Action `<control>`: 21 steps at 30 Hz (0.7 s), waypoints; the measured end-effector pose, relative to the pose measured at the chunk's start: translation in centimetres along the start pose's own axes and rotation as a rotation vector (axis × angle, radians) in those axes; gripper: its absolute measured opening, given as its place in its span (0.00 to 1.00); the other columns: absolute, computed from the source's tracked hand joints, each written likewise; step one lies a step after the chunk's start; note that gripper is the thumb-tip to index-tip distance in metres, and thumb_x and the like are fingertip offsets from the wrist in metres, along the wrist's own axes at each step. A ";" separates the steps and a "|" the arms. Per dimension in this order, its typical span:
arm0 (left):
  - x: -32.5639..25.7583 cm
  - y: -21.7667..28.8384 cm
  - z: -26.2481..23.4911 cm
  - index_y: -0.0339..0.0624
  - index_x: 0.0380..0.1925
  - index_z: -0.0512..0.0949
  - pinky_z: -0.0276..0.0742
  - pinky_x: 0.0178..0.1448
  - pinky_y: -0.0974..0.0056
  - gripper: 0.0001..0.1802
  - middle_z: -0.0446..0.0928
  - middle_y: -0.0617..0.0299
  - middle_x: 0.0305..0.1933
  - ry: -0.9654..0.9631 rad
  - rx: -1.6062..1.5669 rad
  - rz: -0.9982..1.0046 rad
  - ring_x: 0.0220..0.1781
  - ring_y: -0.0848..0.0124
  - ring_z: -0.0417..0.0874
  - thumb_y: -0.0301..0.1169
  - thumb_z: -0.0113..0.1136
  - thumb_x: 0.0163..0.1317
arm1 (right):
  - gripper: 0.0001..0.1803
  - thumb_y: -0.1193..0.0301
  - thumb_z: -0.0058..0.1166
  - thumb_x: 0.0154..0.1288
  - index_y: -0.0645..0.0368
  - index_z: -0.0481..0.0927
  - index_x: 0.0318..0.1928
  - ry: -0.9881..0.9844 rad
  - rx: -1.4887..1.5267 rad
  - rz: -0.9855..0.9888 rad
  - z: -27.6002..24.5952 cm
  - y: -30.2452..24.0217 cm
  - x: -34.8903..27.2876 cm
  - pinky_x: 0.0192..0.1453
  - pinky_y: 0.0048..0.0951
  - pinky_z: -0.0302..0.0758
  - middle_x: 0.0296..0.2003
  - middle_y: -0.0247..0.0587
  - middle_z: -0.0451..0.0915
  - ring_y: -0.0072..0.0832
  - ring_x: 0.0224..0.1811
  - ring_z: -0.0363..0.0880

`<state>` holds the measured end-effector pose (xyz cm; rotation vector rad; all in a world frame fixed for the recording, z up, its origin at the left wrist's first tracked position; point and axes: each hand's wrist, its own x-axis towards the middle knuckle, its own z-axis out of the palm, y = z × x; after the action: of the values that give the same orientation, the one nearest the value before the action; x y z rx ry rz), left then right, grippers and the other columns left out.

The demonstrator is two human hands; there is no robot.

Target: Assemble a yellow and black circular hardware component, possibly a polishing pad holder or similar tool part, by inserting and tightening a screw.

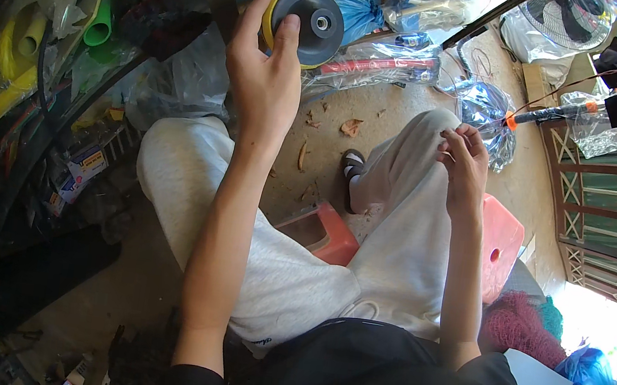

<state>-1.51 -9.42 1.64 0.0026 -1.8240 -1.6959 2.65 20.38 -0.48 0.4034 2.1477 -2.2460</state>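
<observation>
Head view: left hand (264,82) holds black disc (317,41), right hand (468,165) half-open, leaves (350,127) dotting the floor (406,100)

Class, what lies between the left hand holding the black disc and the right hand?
In the head view, between the left hand and the right hand lie a patch of floor with dry leaves, then the right knee in pale trousers.
</observation>
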 end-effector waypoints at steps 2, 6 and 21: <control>0.0 0.0 -0.4 0.31 0.67 0.70 0.74 0.65 0.65 0.23 0.76 0.50 0.62 0.008 0.010 0.008 0.59 0.69 0.79 0.26 0.56 0.74 | 0.08 0.71 0.60 0.68 0.54 0.73 0.42 0.002 -0.020 -0.009 0.1 -0.6 -0.1 0.39 0.19 0.74 0.38 0.32 0.81 0.16 0.34 0.77; 0.2 -0.3 -0.8 0.29 0.61 0.74 0.74 0.64 0.60 0.21 0.80 0.43 0.57 0.055 0.024 0.034 0.59 0.58 0.82 0.26 0.58 0.71 | 0.08 0.71 0.61 0.68 0.54 0.74 0.42 -0.013 -0.027 -0.046 0.5 -1.7 -0.2 0.39 0.20 0.74 0.38 0.32 0.81 0.16 0.34 0.78; -0.1 -0.4 -1.2 0.31 0.66 0.71 0.74 0.64 0.65 0.23 0.77 0.50 0.62 0.036 0.082 0.062 0.60 0.69 0.80 0.26 0.56 0.73 | 0.07 0.72 0.60 0.69 0.55 0.74 0.41 -0.029 -0.016 -0.189 2.0 -6.7 -2.5 0.40 0.21 0.74 0.36 0.33 0.81 0.17 0.34 0.78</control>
<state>-1.11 -10.52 1.17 0.0107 -1.8467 -1.5681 3.47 18.45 6.64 0.1724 2.2771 -2.3090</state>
